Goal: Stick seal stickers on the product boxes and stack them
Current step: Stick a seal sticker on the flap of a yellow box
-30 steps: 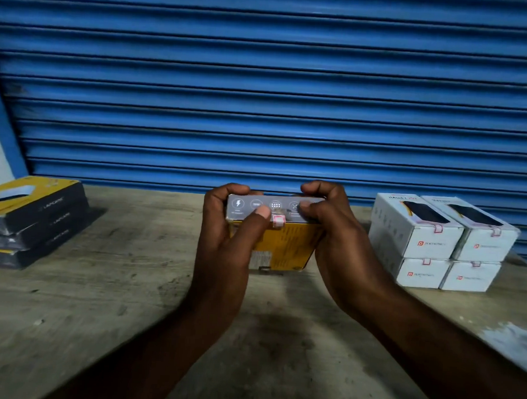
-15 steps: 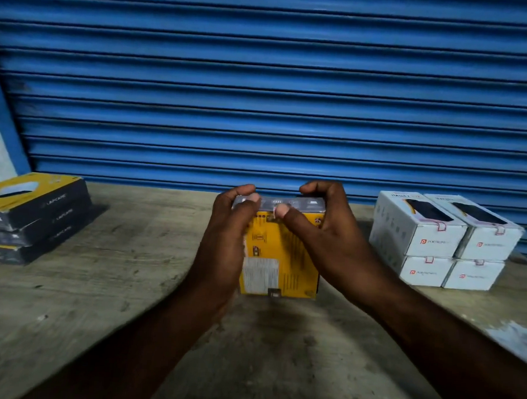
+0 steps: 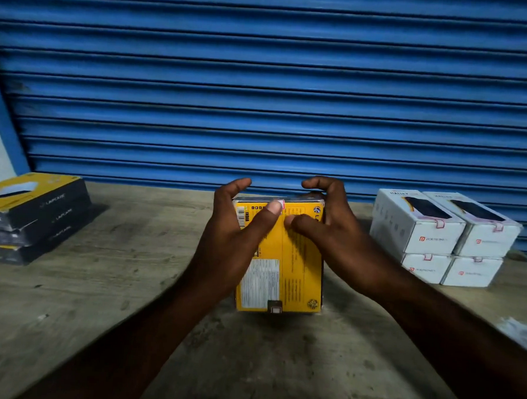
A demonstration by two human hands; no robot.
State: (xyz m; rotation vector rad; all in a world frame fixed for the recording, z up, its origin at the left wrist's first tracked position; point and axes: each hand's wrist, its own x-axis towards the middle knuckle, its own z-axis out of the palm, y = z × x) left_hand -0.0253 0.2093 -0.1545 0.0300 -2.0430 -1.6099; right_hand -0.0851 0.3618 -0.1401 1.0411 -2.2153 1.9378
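Over at nine o'clock from the work, a stack of flat yellow-and-black cartons sits on the worn, grainy wooden table, the top one showing a pale cut-out window. At the table's middle the left hand grips the upper left corner of an upright yellow product box. Its fingers curl over the top edge and its thumb presses flat on a small red-and-white seal sticker folded across that edge. The box is a glossy rectangular carton with a white printed label low on its near face. Whether its lower edge touches the tabletop cannot be told. The right hand grips the upper right corner, fingers hooked over the top and thumb laid on the yellow face. At three o'clock stand four white product boxes, two upon two, each with a reddish seal tab over its front edge. At twelve o'clock, behind everything, runs a ribbed blue metal roller shutter.
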